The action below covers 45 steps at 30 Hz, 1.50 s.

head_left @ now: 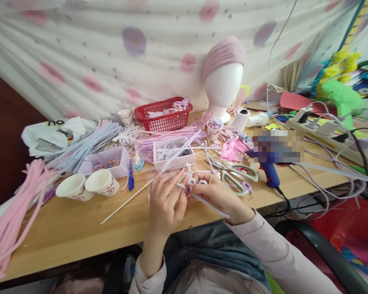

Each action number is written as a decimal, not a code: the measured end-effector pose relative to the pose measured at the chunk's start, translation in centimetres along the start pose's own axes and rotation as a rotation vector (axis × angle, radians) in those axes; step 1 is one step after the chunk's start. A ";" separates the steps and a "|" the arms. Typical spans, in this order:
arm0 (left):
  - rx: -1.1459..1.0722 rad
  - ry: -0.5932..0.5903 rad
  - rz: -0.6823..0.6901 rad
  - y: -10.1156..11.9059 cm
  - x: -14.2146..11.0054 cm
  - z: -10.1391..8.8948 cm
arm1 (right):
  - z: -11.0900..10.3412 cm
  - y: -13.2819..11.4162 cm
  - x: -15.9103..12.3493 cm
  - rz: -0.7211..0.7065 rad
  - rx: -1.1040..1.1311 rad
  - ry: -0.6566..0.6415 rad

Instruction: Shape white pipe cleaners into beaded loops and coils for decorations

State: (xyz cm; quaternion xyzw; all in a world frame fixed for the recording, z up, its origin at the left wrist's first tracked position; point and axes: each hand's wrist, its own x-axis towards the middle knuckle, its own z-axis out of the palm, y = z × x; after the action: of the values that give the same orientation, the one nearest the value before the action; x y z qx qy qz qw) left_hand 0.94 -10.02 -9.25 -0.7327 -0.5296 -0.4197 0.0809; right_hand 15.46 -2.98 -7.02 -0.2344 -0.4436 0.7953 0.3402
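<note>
In the head view, the white coil (192, 182) sits at the centre of the clock, over the near part of the worktop (125, 220). The left hand (164, 204) has its grip closed on the coil's left side; the right hand (217, 196) pinches its right side, a pale strip (210, 207) trailing beneath that hand. Around them lie a stick (125, 202) and two cups (102, 182) at nine o'clock, a red basket (165, 122) towards eleven, a foam head (223, 83) at one and scissors (241, 175) near three.
</note>
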 end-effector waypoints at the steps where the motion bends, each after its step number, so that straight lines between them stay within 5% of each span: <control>1: 0.044 -0.026 0.036 -0.2 0.1 -0.3 | -0.1 0.0 0.0 0.003 -0.007 0.003; 6: 0.144 -0.131 0.116 -0.5 0.6 -1.7 | -0.1 -0.1 -0.1 0.028 0.019 -0.010; 14: 0.237 -0.129 0.185 -0.3 0.9 -2.8 | 0.3 -0.1 0.0 0.034 -0.060 0.016; 19: 0.249 0.016 0.265 0.0 1.1 -2.8 | 0.0 -0.6 -0.1 -0.006 -0.265 0.025; 32: 0.264 0.215 0.480 -0.1 0.1 -4.1 | 0.2 -1.2 -1.0 0.052 -0.289 -0.108; 37: 0.252 0.220 0.393 0.3 -0.1 -4.4 | 0.5 -1.4 -0.9 -0.001 -0.339 -0.123; 42: 0.001 0.230 0.154 0.9 0.0 -4.1 | 1.1 -1.3 -0.9 0.021 -0.284 -0.096; 45: -0.083 0.218 0.129 0.7 -0.2 -4.7 | 1.1 -1.3 -0.8 0.028 -0.290 -0.114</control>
State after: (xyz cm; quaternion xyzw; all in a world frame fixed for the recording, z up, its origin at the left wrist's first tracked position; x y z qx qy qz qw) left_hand -0.98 -13.15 -6.19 -0.7180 -0.4515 -0.5124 0.1346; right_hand 15.70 -3.72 -5.30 -0.2416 -0.5690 0.7397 0.2660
